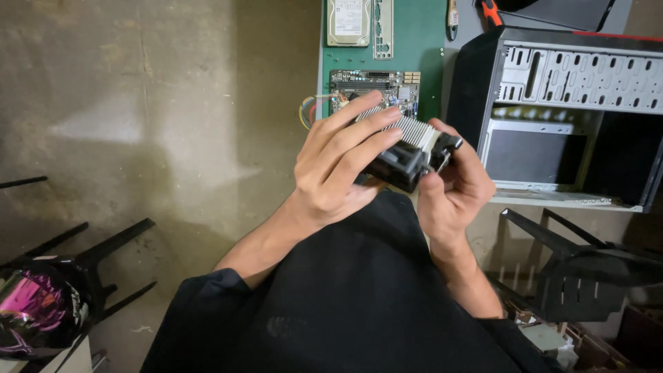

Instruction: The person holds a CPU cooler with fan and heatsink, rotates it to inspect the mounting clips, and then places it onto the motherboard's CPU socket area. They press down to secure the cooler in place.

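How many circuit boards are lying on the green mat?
1: a motherboard on the green mat, just beyond the left hand, which covers its near edge. More could be hidden behind the hands.

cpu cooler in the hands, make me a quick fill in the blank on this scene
1. Both hands, left hand and right hand, hold a cooler with silver metal ____.
2. The circuit board lies on a mat coloured ____.
3. The open computer case stands to the person's ____.
4. The hard drive lies on the mat ____ the circuit board as seen in the picture.

Missing words: fins; green; right; above
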